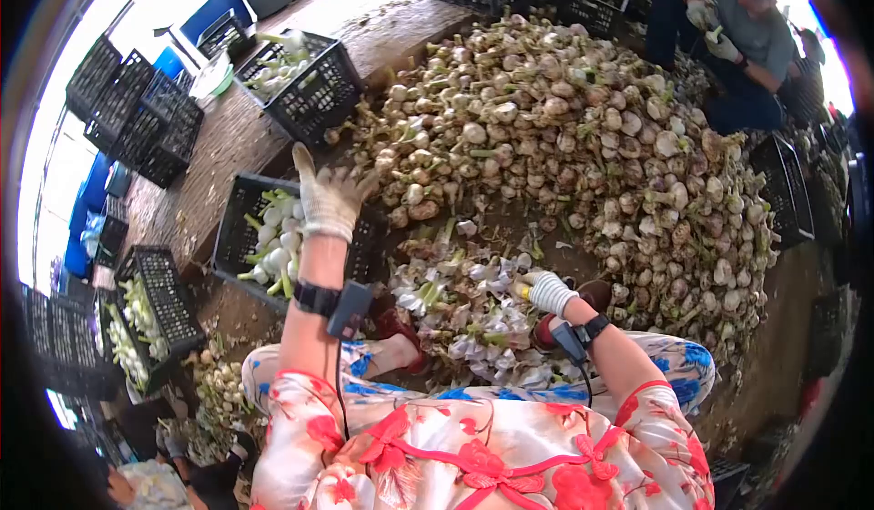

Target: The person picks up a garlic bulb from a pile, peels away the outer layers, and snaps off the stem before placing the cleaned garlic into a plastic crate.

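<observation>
My left hand (330, 193), in a pale work glove, is open with its fingers spread. It hovers over the right side of a black plastic crate (235, 237) that holds cleaned white garlic bulbs (276, 241) with short green stems. My right hand (546, 291), in a white glove, is closed above the loose garlic skins (473, 305) between my feet. A small yellow spot shows at its fingers, but what they hold is hidden. In front of both hands lies a large heap of unpeeled garlic (546, 118).
Another crate of garlic (309, 86) stands ahead on the left, and a further one (159, 314) at the far left. Stacked black crates (137, 114) are behind them. A co-worker (742, 45) in gloves sits beyond the heap; another person (155, 483) is at lower left.
</observation>
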Demonstrator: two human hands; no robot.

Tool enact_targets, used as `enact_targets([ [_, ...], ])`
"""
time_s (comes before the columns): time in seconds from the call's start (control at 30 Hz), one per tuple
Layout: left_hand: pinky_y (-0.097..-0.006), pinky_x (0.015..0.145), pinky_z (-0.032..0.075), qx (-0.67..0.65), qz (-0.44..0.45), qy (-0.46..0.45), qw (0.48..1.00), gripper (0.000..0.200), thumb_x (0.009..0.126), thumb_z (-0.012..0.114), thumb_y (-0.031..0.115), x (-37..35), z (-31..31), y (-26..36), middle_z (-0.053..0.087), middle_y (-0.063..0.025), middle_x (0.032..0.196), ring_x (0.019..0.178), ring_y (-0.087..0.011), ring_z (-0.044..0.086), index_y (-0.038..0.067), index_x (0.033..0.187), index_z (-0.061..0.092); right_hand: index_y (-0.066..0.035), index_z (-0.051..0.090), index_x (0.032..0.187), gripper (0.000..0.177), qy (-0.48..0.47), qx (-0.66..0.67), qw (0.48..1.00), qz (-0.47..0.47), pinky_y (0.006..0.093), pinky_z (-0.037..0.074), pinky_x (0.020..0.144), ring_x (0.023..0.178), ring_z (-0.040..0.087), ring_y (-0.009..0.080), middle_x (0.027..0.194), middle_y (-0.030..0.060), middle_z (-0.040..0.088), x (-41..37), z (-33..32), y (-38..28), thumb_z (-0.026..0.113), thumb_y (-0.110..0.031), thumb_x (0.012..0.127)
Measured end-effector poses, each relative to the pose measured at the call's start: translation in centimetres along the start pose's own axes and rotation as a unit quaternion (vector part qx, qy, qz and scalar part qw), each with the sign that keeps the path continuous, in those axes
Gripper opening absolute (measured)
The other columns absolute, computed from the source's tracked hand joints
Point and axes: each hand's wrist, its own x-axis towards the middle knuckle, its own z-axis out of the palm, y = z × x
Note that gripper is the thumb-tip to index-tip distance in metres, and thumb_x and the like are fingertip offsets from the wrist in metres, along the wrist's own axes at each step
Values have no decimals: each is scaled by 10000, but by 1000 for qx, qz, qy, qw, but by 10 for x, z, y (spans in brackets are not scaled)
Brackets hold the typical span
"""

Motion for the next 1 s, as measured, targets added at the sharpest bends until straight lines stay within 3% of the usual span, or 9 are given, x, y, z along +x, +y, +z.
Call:
enact_targets([
  [0.13,-540,1022,231,1,-62,107,992,959,772,564,511,6,-38,-67,131,-176,1408,1285,-345,202,65,1378,-31,-43,603,907,250,132,-14,987,89,389,462,707,789,595,337,830,192,612,19,-34,-3,558,-260,791],
  [0.17,-530,980,300,-35,-92,147,984,771,784,593,426,15,-54,-84,348,-172,1283,1195,-327,338,44,1337,214,-53,601,905,229,175,-25,978,111,388,461,727,802,593,330,855,184,611,31,-45,5,556,-248,793],
  [0.23,-484,870,409,19,-134,111,985,470,788,606,362,15,-72,-109,526,-116,1035,1006,-282,481,57,1122,482,-87,563,1005,271,284,-88,952,75,380,449,787,897,568,302,1029,158,566,52,-87,-10,558,-247,785],
  [0.3,-436,742,458,19,-194,84,977,252,813,584,352,10,-69,-121,537,-47,868,781,-251,536,106,852,551,-136,486,1142,397,375,-189,907,24,386,429,842,1032,497,297,1211,144,447,83,-129,-19,572,-240,769],
  [0.33,-419,720,479,12,-198,98,975,242,820,576,333,15,-78,-131,544,-39,809,795,-242,540,97,868,555,-148,457,1181,447,394,-222,891,32,401,413,868,1072,464,305,1243,141,415,101,-151,-25,579,-228,758],
  [0.63,-409,748,483,43,-252,115,960,212,838,549,237,5,-89,-160,592,-74,942,862,-233,567,80,980,549,-203,345,1316,598,202,-324,882,277,427,281,1014,1229,349,294,1370,153,300,183,-240,-65,596,-278,778],
  [0.9,-436,789,463,32,-305,41,951,247,843,549,273,-7,-72,-179,602,-104,967,885,-278,571,82,999,557,-97,504,1130,447,272,-384,874,122,392,435,853,984,541,303,1138,169,515,142,-220,-48,643,-220,723],
  [0.97,-483,835,435,62,-284,-10,957,361,850,530,349,-17,-61,-181,528,-149,1132,1041,-299,502,87,1097,510,-44,512,1100,433,340,-89,935,46,326,477,771,911,576,263,1028,161,574,129,-201,-48,652,-196,719],
  [1.0,-480,853,424,69,-275,-23,959,432,844,528,384,-22,-45,-174,486,-143,1186,1083,-289,468,98,1162,463,-10,526,1039,379,403,-58,913,-7,284,486,738,847,583,207,917,119,607,123,-179,-47,652,-180,724],
])
